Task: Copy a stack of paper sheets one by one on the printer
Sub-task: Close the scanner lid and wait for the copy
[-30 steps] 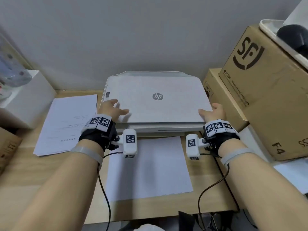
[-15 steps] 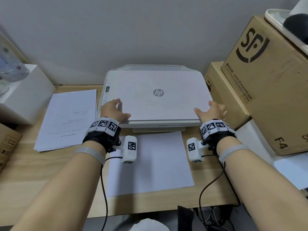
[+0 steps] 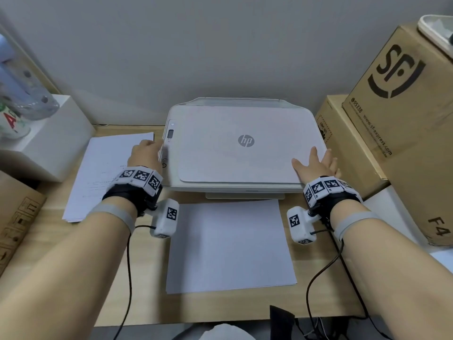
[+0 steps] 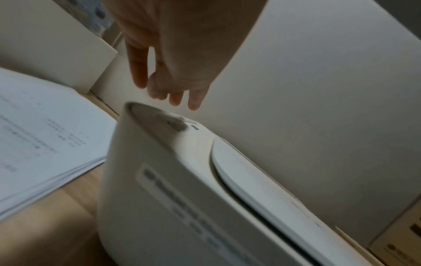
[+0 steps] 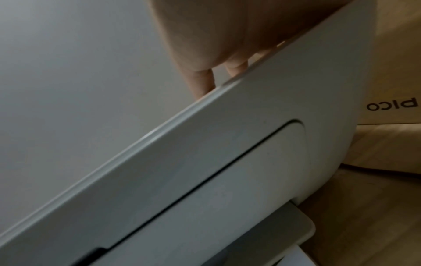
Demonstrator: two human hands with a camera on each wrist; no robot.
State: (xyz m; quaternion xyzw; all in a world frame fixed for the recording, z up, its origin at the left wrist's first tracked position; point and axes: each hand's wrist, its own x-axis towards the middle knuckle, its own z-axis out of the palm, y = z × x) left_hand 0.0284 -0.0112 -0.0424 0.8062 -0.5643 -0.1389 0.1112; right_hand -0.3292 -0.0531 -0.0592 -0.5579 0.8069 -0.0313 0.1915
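A white HP printer sits at the back of the wooden desk, its lid shut. My left hand hovers with loose, straight fingers over the control strip on the printer's left edge; in the left wrist view the fingers hang just above the printer. My right hand lies flat on the lid's front right corner; the lid edge partly hides its fingers. A stack of printed sheets lies left of the printer. Blank white paper lies in front of it.
Tall cardboard boxes and a lower one crowd the printer's right side. A white box and another carton stand at the left. The wall runs close behind. Wrist cables trail over the desk's front edge.
My left hand has slid from the lid's front left corner out to the control strip. My right hand has moved a little further onto the lid's right corner, fingers spread flat.
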